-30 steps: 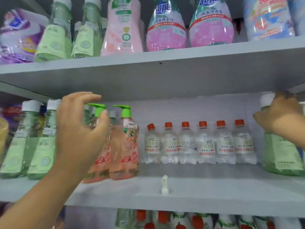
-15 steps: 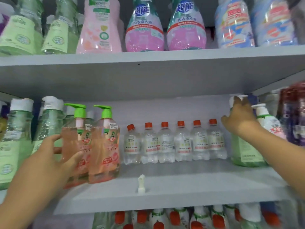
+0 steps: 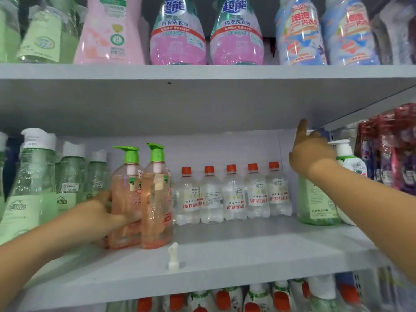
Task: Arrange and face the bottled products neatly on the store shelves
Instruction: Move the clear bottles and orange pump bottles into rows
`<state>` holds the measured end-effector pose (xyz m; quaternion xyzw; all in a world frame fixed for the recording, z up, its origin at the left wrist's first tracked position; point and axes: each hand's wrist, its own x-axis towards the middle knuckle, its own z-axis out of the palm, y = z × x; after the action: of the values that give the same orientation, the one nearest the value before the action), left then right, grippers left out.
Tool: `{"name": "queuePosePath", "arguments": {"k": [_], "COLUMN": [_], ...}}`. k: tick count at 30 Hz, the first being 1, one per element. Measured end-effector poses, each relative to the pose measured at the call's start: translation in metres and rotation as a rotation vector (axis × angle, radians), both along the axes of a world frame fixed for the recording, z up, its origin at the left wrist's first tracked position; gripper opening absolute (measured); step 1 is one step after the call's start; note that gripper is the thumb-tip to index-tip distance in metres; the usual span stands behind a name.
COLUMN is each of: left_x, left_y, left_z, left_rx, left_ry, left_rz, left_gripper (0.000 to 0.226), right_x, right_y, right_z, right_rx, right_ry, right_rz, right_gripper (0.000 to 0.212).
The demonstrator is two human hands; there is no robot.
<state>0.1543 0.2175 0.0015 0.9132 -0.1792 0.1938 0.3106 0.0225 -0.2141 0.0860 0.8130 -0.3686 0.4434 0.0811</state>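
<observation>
On the middle shelf (image 3: 247, 255) stand two peach pump bottles with green pumps. My left hand (image 3: 101, 219) grips the left peach bottle (image 3: 126, 188) low on its body, thumb across the front; the right peach bottle (image 3: 157, 199) touches it. A row of small clear bottles with orange caps (image 3: 234, 194) lines the back. My right hand (image 3: 311, 154) covers the cap of a green detergent bottle (image 3: 315, 203) at the right, fingers curled over it and index finger pointing up.
Tall green bottles with white caps (image 3: 29, 176) crowd the left. A white pump bottle (image 3: 349, 163) and dark red packs (image 3: 394, 149) stand at the right. A loose white pump nozzle (image 3: 173, 256) stands near the shelf's front edge. The upper shelf (image 3: 202, 73) holds pink and blue bottles.
My left hand dropped from beside the pump heads and closed around the left peach bottle's body. My right hand stayed on the green bottle's cap and raised its index finger.
</observation>
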Motion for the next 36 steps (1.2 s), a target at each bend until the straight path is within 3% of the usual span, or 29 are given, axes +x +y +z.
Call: {"name": "queuePosePath", "arguments": {"k": [3,8,12,16,19,21,23,25,27,29,32,36], "left_x": [0.001,-0.001,-0.008,-0.022,-0.022,-0.025,-0.040,-0.060,-0.079,-0.089,-0.085,-0.066], "left_y": [-0.017,-0.056,-0.090,-0.126,-0.136,-0.133,-0.127,-0.125,-0.124,-0.120,-0.097,-0.046], "left_z": [0.000,-0.002,0.000,0.005,0.007,0.012,0.020,0.025,0.022,0.014,0.010,0.009], "left_rx": [-0.008,-0.095,-0.170,-0.128,-0.139,-0.155,-0.290,-0.365,-0.320,-0.244,-0.241,-0.229], "left_ry": [0.029,0.096,0.167,0.094,0.140,-0.064,-0.250,-0.151,-0.002,0.006,-0.059,-0.075], "left_rz": [-0.046,-0.168,-0.294,-0.321,-0.332,-0.238,-0.316,-0.561,-0.684,-0.657,-0.522,-0.352], "left_gripper": [0.068,0.066,0.062,0.029,0.044,0.055,0.042,0.043,0.065,0.075,0.059,0.048], "right_x": [0.002,0.010,0.012,-0.012,-0.031,-0.042,-0.050,-0.054,-0.050,-0.039,-0.018,0.010], "right_y": [0.001,0.017,0.038,0.060,0.082,0.100,0.119,0.139,0.160,0.181,0.206,0.220], "right_z": [0.012,0.018,0.018,0.034,0.031,0.023,0.018,0.016,0.013,0.007,0.007,0.003], "right_rx": [0.006,-0.058,-0.080,0.095,0.072,0.022,0.019,0.036,0.045,0.055,0.059,0.297], "right_ry": [0.050,0.070,0.015,-0.060,-0.057,-0.063,-0.100,-0.165,-0.217,-0.231,-0.236,-0.058], "right_rz": [-0.067,0.017,0.224,0.375,0.510,0.598,0.686,0.789,0.884,0.963,1.018,1.091], "right_gripper": [0.086,0.053,0.054,0.055,0.053,0.049,0.046,0.049,0.054,0.058,0.069,0.092]}}
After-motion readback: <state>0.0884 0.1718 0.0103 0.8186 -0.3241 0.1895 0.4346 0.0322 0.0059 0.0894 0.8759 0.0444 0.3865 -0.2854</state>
